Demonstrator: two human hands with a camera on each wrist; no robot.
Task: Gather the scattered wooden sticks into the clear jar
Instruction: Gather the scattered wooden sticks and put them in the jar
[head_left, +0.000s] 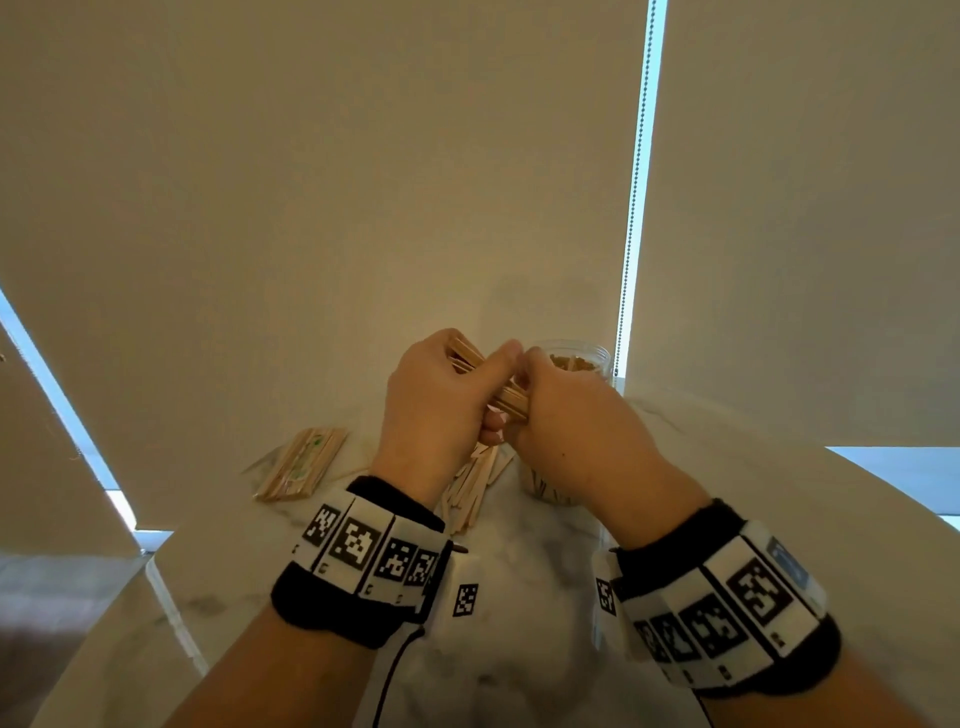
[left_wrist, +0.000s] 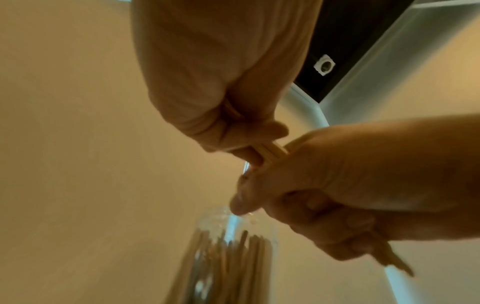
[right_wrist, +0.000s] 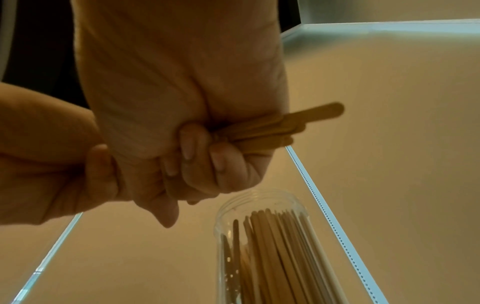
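A bundle of flat wooden sticks is held up over the table between both hands. My left hand grips one end, thumb across the top. My right hand grips the other end, and stick tips poke out past its curled fingers. In the left wrist view the bundle spans the gap between the two fists. The clear jar stands upright just behind and under my right hand, open-topped, with several sticks standing inside. Loose flat sticks lie on the table below my hands.
A wrapped pack of thin sticks lies on the white marble table to the left. Roller blinds with a bead chain hang right behind the jar. The table's left edge runs close to my left forearm.
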